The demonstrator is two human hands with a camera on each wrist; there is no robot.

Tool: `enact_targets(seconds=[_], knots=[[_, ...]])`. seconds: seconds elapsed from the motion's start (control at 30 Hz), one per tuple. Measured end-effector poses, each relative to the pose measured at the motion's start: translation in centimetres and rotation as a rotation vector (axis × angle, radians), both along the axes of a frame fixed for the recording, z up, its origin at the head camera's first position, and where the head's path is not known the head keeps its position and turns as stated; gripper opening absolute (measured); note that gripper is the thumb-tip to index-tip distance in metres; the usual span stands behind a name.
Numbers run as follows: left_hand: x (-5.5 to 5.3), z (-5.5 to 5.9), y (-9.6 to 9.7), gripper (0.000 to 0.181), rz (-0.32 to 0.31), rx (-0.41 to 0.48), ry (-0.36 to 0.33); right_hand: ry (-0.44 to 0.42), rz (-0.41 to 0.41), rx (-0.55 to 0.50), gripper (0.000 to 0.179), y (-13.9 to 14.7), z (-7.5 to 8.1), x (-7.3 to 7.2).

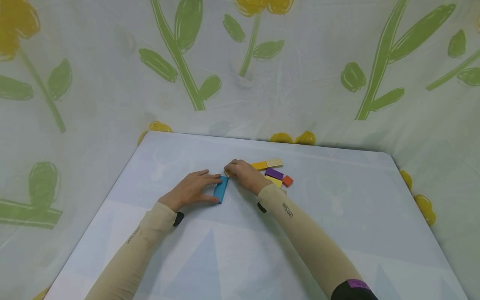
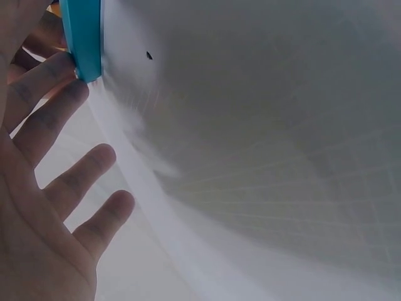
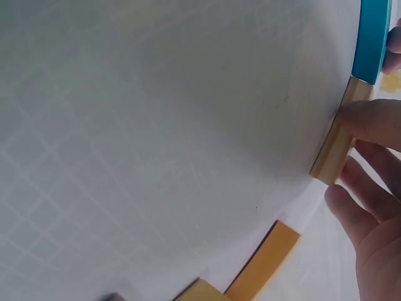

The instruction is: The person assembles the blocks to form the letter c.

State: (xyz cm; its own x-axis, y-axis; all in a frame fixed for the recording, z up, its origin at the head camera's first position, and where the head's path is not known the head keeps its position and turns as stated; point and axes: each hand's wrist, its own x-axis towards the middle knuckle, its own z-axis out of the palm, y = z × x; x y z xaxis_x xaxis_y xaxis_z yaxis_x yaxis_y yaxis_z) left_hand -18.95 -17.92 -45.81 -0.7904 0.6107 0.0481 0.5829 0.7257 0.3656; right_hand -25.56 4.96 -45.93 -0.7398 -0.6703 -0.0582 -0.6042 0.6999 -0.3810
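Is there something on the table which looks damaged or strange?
Yes: in the left wrist view, a small dark mark interrupts the pale tabletop; whether dirt or damage, I cannot tell. The blue block looks intact.

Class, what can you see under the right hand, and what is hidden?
Under the right hand, a wooden block shows, pinched and partly covered. The block's underside cannot be seen.

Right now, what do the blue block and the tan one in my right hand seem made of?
Tan block: likely bare wood, from its natural color and faint lengthwise lines. Blue block: perhaps painted wood, smooth and evenly colored; no grain shows, so plastic is possible.
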Motion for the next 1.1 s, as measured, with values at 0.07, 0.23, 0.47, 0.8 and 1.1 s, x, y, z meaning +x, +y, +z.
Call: enact_targets(seconds=[0.07,0.23,0.47,0.8,1.1], knots=[[0.0,0.0,0.0,0.069,0.002,-0.001,-0.002,0.008,0.003,0.004,0.037,0.1,-0.1,0.0],[0.1,0.2,0.0,0.07,0.005,-0.009,0.003,0.033,0.016,-0.01,0.038,0.6,0.0,0.0],[0.0,0.4,0.1,0.066,0.037,-0.042,-0.002,0.039,-0.009,-0.044,0.039,1.5,0.1,0.5],[-0.9,0.7,0.9,0.053,0.073,-0.088,0.025,0.026,-0.098,-0.062,0.051,3.5,0.7,1.4],[-2.0,0.7,1.8,0.049,0.036,-0.124,-0.029,0.0,-0.196,-0.107,0.063,6.0,1.5,1.6]])
